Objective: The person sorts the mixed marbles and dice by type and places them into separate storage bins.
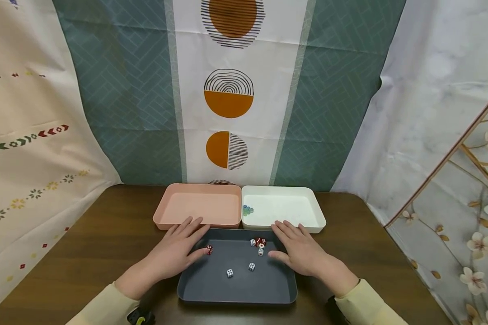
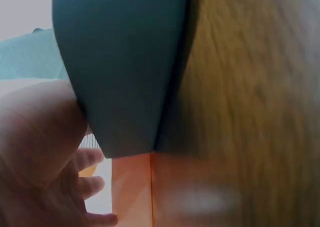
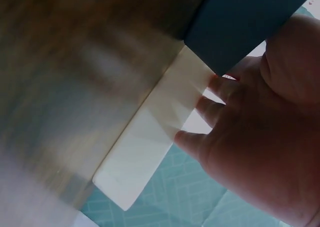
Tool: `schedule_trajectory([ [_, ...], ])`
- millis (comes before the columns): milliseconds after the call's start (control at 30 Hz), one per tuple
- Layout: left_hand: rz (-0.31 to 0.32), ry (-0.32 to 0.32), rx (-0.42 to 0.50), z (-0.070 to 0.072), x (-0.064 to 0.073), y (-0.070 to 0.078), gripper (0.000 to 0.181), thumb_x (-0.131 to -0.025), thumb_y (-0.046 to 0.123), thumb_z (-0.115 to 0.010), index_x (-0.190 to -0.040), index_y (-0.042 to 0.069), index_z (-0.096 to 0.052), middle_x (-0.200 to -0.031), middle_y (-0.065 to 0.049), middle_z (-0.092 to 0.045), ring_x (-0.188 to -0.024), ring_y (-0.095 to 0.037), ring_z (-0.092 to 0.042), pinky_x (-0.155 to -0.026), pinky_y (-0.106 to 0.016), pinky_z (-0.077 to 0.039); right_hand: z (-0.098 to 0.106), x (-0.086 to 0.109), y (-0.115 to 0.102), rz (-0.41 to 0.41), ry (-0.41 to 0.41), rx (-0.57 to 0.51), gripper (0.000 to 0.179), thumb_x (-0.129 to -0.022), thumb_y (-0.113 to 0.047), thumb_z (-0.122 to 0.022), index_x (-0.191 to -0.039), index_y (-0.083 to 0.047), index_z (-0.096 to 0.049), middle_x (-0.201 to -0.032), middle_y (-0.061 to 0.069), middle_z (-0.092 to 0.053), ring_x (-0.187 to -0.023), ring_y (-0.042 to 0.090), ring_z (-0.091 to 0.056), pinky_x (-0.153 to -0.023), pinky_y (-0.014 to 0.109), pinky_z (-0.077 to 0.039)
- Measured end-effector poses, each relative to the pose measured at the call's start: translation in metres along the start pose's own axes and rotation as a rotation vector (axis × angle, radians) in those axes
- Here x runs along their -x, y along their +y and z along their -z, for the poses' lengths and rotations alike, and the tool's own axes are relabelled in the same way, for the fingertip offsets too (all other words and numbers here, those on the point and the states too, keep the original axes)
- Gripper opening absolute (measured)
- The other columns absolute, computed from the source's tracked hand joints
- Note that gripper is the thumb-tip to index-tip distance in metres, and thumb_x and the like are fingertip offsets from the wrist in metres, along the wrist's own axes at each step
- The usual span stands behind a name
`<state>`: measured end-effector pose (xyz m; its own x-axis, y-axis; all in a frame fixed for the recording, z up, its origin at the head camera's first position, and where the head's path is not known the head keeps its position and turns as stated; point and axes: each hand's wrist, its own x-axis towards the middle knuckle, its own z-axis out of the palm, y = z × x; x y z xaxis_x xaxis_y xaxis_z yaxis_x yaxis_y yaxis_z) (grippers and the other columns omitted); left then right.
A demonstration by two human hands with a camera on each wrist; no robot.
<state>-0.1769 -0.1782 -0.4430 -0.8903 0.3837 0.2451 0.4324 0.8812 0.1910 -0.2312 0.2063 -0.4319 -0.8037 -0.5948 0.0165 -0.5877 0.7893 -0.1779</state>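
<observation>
A dark grey tray (image 1: 244, 289) lies at the front of the table, with several white and red dice in it. My left hand (image 1: 175, 253) reaches over its left rim, fingers extended toward the pink tray (image 1: 211, 205). Near that hand's thumb tip is a red die (image 1: 209, 249). Over the right rim spreads my right hand (image 1: 298, 253), its fingertips right at the front edge of the white tray (image 1: 284, 207). Red dice (image 1: 260, 242) and a white die (image 1: 260, 252) cluster left of its thumb. Two white dice, one of them a white die (image 1: 229, 273), lie nearer the front. Neither hand grips anything.
Small blue-green pieces (image 1: 247, 210) sit in the left end of the white tray. The pink and white trays stand side by side behind the grey one. Brown wooden table (image 1: 118, 225) surrounds them, and a patterned cloth (image 1: 130, 90) hangs behind.
</observation>
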Motion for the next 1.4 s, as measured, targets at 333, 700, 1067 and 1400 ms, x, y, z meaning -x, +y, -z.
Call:
schedule_trajectory([
  [333, -0.040, 0.093, -0.084, 0.000, -0.006, 0.018, 0.060, -0.103, 0.042, -0.080, -0.153, 0.011, -0.068, -0.163, -0.016, -0.056, -0.155, -0.047, -0.044, -0.121, -0.076, -0.032, -0.001, 0.000, 0.001, 0.009, 0.002, -0.020, 0.087, -0.109, -0.060, -0.061, -0.172, -0.006, -0.037, -0.179, 0.015, -0.033, -0.166, 0.039, -0.025, -0.131, 0.068, -0.015],
  [700, -0.072, 0.111, -0.063, 0.000, -0.005, 0.022, 0.026, -0.088, 0.030, -0.096, -0.104, 0.019, -0.078, -0.162, -0.020, -0.055, -0.157, -0.049, -0.041, -0.121, -0.077, -0.030, 0.004, -0.001, 0.001, -0.001, -0.021, -0.006, 0.088, -0.109, -0.061, -0.061, -0.173, -0.006, -0.036, -0.179, 0.014, -0.031, -0.167, 0.038, -0.024, -0.132, 0.068, -0.014],
  [1067, -0.082, 0.097, -0.104, -0.001, -0.005, 0.019, 0.025, -0.086, 0.028, -0.098, -0.103, 0.020, -0.081, -0.161, -0.021, -0.056, -0.155, -0.050, -0.043, -0.119, -0.077, -0.034, -0.004, -0.002, 0.004, -0.011, 0.002, -0.011, 0.090, -0.108, -0.063, -0.062, -0.173, -0.007, -0.035, -0.179, 0.013, -0.031, -0.167, 0.038, -0.023, -0.132, 0.067, -0.014],
  [1400, -0.103, 0.103, -0.081, -0.001, -0.005, 0.020, 0.026, -0.084, 0.024, -0.100, -0.098, 0.024, -0.079, -0.160, -0.021, -0.057, -0.153, -0.051, -0.045, -0.117, -0.078, -0.036, -0.004, -0.002, 0.003, 0.014, 0.018, -0.027, 0.090, -0.108, -0.062, -0.062, -0.172, -0.004, -0.037, -0.177, 0.017, -0.035, -0.165, 0.042, -0.027, -0.130, 0.070, -0.017],
])
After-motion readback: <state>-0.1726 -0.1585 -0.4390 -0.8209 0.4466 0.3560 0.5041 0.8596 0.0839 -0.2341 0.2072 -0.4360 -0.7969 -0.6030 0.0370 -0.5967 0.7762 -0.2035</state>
